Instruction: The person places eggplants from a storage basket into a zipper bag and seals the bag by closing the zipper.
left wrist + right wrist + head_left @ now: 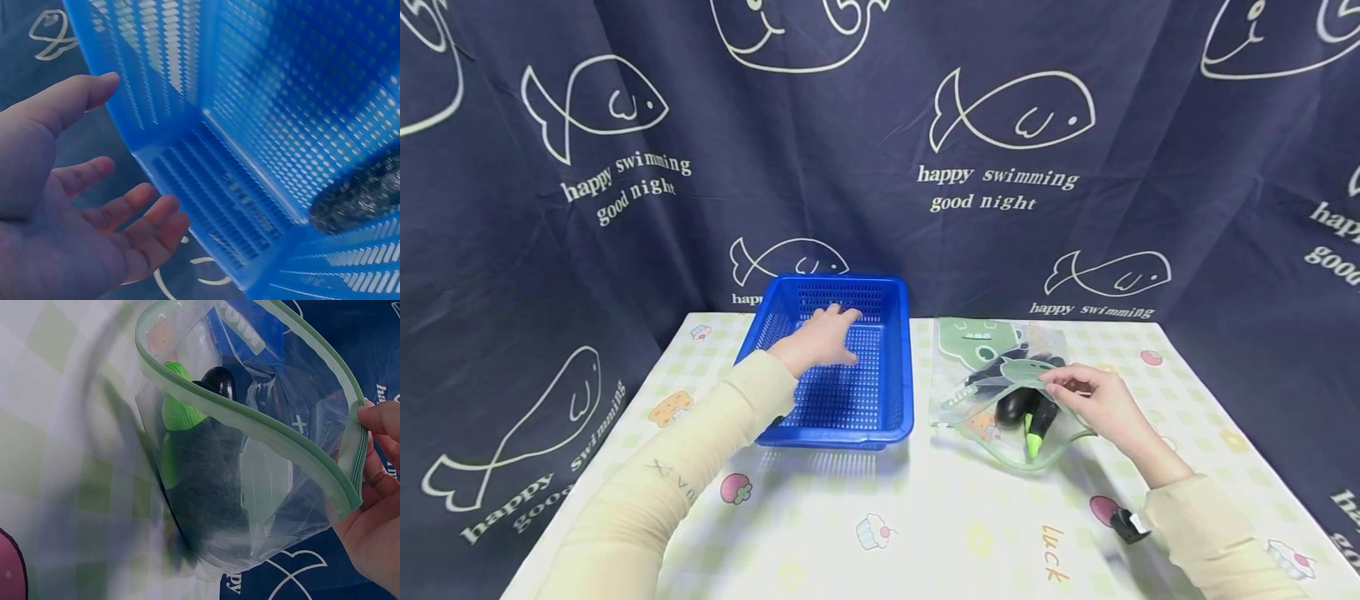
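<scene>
My left hand (826,337) is over the blue plastic basket (898,392), fingers spread and holding nothing. In the left wrist view, a dark, bumpy thing with a rounded end (356,197) lies inside the basket; my left arm hides it in the head view. My right hand (1097,404) pinches the green zip edge of a clear bag (269,431) between thumb and fingers. The bag's mouth gapes toward me. Inside it are dark eggplants (1015,407), one with a bright green stem end (1034,437). A green cartoon face is printed on the bag.
The table has a pale checked cloth (940,533) printed with cupcakes and fruit. A navy curtain (880,208) with fish drawings hangs right behind the basket and bag. The basket stands left of the bag, with a strip of cloth between them.
</scene>
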Motion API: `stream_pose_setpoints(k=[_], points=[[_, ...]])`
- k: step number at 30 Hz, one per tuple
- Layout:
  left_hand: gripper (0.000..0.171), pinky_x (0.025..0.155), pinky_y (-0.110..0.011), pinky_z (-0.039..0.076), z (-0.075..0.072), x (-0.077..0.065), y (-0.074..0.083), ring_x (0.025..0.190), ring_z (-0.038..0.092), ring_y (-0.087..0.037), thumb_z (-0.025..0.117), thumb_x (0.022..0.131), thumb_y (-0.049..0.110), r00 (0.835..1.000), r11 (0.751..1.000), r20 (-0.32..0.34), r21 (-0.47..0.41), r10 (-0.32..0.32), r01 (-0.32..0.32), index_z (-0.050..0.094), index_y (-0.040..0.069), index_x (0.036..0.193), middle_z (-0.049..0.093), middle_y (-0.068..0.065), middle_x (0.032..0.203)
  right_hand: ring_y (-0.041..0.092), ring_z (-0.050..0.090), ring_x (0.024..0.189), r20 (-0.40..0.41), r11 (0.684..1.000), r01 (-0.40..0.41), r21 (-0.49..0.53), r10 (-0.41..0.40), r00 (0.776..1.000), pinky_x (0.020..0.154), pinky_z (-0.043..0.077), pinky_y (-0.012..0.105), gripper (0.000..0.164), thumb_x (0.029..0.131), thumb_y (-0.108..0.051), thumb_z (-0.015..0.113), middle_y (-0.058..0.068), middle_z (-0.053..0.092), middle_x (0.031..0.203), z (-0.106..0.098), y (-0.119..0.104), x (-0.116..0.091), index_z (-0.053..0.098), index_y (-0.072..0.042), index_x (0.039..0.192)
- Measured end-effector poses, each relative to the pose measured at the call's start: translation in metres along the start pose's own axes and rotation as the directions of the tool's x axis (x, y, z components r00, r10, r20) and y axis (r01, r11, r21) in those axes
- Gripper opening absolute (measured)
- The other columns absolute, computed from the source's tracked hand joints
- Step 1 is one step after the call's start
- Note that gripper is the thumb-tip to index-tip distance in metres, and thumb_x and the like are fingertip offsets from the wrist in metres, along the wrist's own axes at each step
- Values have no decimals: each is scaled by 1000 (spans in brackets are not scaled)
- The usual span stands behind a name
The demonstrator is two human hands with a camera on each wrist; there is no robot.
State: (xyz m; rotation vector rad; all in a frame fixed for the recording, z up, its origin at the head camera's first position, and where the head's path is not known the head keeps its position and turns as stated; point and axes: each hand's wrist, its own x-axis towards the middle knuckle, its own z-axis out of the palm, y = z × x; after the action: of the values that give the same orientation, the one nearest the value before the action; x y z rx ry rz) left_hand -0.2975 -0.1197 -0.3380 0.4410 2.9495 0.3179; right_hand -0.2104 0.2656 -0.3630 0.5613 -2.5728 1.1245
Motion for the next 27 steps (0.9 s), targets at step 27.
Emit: stream_pose_setpoints(k=[27], points=[[92,106,-55,30,10,16,-66,136,27,-44,75,77,31,933,954,196,59,-301,295,24,-4,145,27,-32,146,-4,61,77,1,1000,-8,-8,8,1000,67,47,11,15,84,1,66,21,68,94,0,1,1,69,3,98]])
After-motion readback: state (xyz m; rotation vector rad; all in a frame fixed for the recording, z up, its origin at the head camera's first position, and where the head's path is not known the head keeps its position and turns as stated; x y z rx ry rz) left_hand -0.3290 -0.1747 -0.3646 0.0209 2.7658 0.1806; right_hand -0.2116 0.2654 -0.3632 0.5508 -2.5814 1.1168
